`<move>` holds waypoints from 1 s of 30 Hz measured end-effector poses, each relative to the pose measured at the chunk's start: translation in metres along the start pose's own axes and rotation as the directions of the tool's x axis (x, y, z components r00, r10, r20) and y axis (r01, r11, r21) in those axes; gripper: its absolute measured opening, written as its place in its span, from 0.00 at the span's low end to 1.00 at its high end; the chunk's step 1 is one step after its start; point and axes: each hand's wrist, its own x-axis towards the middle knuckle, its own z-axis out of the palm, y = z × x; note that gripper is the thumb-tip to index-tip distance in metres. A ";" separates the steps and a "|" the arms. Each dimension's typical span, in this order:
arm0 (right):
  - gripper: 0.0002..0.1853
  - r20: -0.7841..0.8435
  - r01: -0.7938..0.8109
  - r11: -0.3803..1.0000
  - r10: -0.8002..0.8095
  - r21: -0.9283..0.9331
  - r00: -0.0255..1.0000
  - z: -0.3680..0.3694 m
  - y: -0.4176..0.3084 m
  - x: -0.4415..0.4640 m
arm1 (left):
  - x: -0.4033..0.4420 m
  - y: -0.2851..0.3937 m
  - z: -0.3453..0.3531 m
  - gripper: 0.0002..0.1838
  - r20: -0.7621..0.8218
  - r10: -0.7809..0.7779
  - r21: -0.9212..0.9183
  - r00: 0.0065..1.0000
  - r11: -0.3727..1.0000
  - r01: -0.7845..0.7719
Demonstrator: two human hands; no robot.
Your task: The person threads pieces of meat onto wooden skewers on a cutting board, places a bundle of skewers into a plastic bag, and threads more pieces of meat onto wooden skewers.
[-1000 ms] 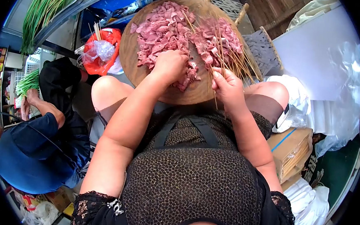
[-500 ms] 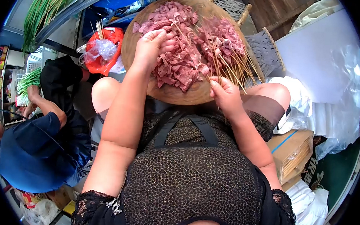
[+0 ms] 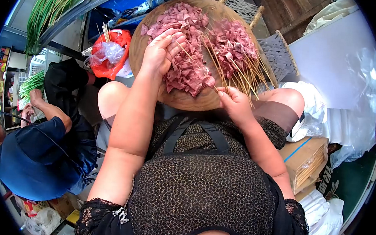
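Observation:
A round wooden board [image 3: 197, 101] across my knees bears cut pink meat [image 3: 189, 23] on its left side and several loaded skewers [image 3: 250, 80] on its right. My left hand [image 3: 161, 51] is over the left edge of the meat pile, palm turned up and fingers apart. My right hand [image 3: 236, 105] pinches a thin wooden skewer [image 3: 184, 51] at the board's near edge; its bare tip points up-left toward my left palm. Along the middle of this skewer I cannot tell threaded meat from the pile behind it.
On the left, a co-worker [image 3: 39, 156] in dark blue handles green stalks [image 3: 33, 82]. A red bag [image 3: 110, 52] with sticks stands left of the board, below a shelf with long greens [image 3: 52, 10]. A cardboard box [image 3: 306, 161] and white plastic [image 3: 305, 105] lie on the right.
My left hand has moved up-left from the near part of the meat and its palm has turned up. My right hand has shifted slightly down with the skewer.

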 end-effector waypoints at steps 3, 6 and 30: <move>0.12 0.005 -0.004 1.000 0.004 -0.004 1.000 0.000 0.000 -0.001 | -0.001 0.003 0.002 0.17 -0.041 0.018 -0.017 0.999 1.000 -0.018; 0.12 0.003 -0.007 1.000 0.007 -0.003 1.000 0.001 0.000 -0.001 | -0.003 0.004 0.002 0.17 -0.048 0.024 -0.018 0.999 1.000 -0.025; 0.11 -0.058 0.143 0.985 -0.148 -0.092 0.987 0.011 0.004 0.009 | -0.007 -0.005 0.010 0.24 0.034 0.028 0.090 0.999 0.995 -0.031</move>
